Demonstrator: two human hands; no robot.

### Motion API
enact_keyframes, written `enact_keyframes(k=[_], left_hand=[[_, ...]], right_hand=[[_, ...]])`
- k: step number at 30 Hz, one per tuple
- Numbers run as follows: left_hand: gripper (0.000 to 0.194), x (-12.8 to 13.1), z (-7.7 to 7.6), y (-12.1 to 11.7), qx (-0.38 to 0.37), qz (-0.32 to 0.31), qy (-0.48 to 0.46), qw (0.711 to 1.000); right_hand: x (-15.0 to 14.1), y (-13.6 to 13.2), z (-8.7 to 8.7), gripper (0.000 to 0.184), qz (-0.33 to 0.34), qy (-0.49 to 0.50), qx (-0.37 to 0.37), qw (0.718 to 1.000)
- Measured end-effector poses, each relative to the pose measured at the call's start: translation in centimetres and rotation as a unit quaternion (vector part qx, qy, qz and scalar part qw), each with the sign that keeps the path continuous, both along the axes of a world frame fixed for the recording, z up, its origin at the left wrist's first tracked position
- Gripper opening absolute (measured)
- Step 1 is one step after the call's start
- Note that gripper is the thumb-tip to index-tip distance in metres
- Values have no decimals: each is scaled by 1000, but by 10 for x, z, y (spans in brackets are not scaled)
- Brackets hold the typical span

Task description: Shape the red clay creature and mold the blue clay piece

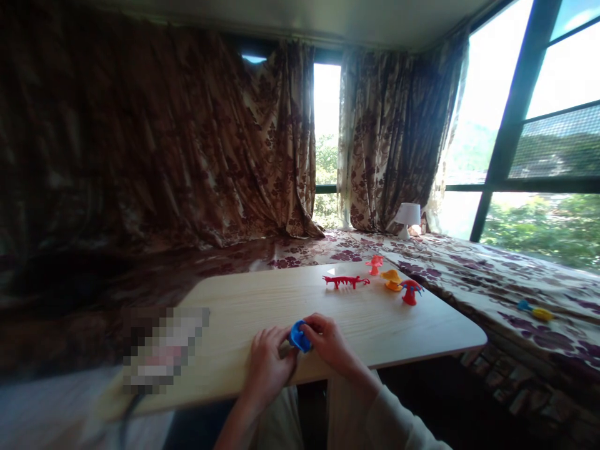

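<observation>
Near the front edge of the table, my two hands hold a small blue cup-shaped piece that looks like modelling clay. My left hand is closed on its left side, the fingertips partly hidden. From the right, my right hand pinches the rim, with the thumb at the hollow. Beyond the hands stands a long red figure with several short legs. To its right are a pinkish-red figure, a yellow figure and a red mushroom-like figure with blue strips.
The pale wooden table has a blurred-out object on its left, with a dark cable below it. Floral cloth surrounds the far side. On it are a white lamp and a blue-and-yellow piece. Curtains and windows lie behind.
</observation>
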State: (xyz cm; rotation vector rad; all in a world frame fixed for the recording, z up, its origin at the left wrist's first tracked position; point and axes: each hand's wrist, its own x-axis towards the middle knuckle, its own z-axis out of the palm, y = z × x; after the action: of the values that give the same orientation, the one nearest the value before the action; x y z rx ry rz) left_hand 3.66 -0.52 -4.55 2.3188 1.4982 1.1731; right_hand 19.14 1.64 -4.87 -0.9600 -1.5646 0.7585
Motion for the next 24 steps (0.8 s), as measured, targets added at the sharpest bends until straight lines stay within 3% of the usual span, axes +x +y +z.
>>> enact_keyframes(k=[12, 18, 24], left_hand=[[18, 3, 6, -5, -19, -3, 6, 1000], [19, 4, 5, -4, -13, 27, -7, 1000], [4, 6, 7, -8, -9, 39, 6, 999]], right_hand=[[1, 1, -3, 14, 16, -8, -11, 1000], [3, 2, -4, 19, 14, -32, -17, 999], [5, 2, -5, 21, -1, -52, -10, 999]])
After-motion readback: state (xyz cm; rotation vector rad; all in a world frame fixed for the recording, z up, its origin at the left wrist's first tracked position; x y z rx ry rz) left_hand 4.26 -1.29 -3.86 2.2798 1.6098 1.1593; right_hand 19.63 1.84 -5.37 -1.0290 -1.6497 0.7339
